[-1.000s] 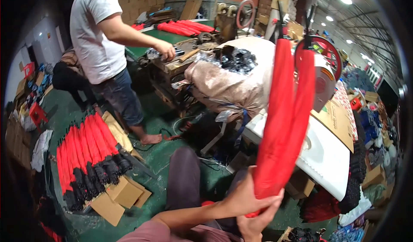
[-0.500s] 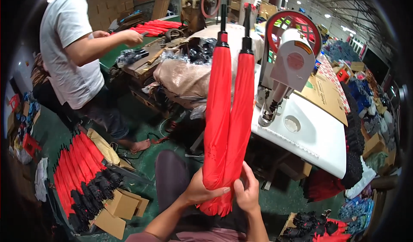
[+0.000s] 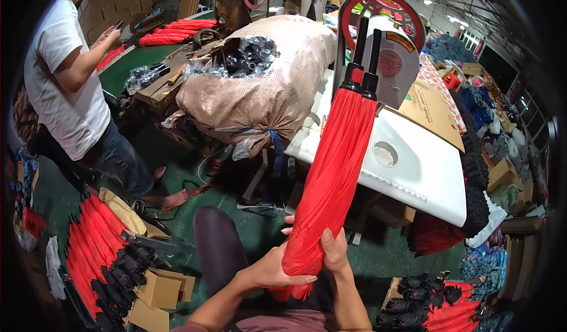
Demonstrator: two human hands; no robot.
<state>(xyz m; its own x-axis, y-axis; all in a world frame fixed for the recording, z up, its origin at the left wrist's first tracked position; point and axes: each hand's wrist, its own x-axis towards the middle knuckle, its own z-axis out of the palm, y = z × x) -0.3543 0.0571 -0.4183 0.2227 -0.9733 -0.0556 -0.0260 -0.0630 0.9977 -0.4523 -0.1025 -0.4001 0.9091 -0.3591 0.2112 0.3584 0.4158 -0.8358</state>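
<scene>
Two folded red umbrellas (image 3: 333, 172) stand pressed side by side in front of me, tilted to the right. Their black shafts point up and away, and the gathered cloth ends are low, near my lap. My left hand (image 3: 274, 268) is closed round the lower cloth from the left, thumb across the front. From the right, my right hand (image 3: 334, 250) grips the cloth a little higher. Some of its fingers are hidden behind the bundle. Behind the shafts stands a white sewing machine (image 3: 391, 66) with a red-rimmed wheel.
The white machine table (image 3: 437, 181) carries a flat cardboard sheet (image 3: 431, 116). A large woven sack (image 3: 248, 102) of wrapped black parts lies left of it. Red umbrellas (image 3: 97, 243) fill a box at lower left; more (image 3: 452, 314) lie lower right. A co-worker (image 3: 65, 84) stands at left, holding a phone-like object.
The umbrellas have swung from upright to a rightward tilt, and their tops have come together. My right hand has closed round the cloth. The view has shifted, showing the co-worker farther left.
</scene>
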